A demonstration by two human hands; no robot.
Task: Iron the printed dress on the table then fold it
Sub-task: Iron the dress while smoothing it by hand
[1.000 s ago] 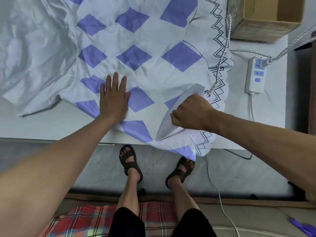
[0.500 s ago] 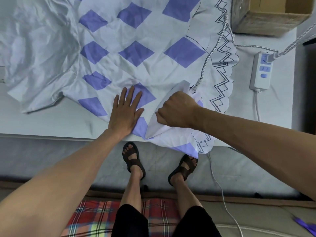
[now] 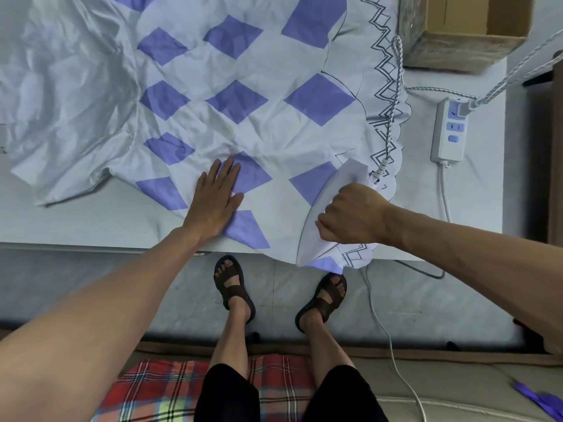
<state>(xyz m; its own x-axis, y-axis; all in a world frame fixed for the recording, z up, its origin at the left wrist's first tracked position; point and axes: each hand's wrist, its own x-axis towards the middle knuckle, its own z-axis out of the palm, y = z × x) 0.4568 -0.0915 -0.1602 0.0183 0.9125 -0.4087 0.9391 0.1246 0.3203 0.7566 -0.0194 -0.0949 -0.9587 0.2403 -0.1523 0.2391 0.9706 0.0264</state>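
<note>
Left hand [image 3: 217,200], fingers straight, presses flat on the dress [image 3: 243,95] at lower centre. Right hand [image 3: 353,217] grips the iron [image 3: 332,190] at the table [image 3: 91,222] edge.

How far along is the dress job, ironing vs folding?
Done: the dress is spread out on the table, unfolded. In hand: the right hand grips the iron on the near hem corner by the table edge; the left hand presses flat on the cloth beside it. Left: its plain left part is heavily creased, the diamond print shows wrinkles too, and no fold is made. Early in the ironing, I'd say.
</note>
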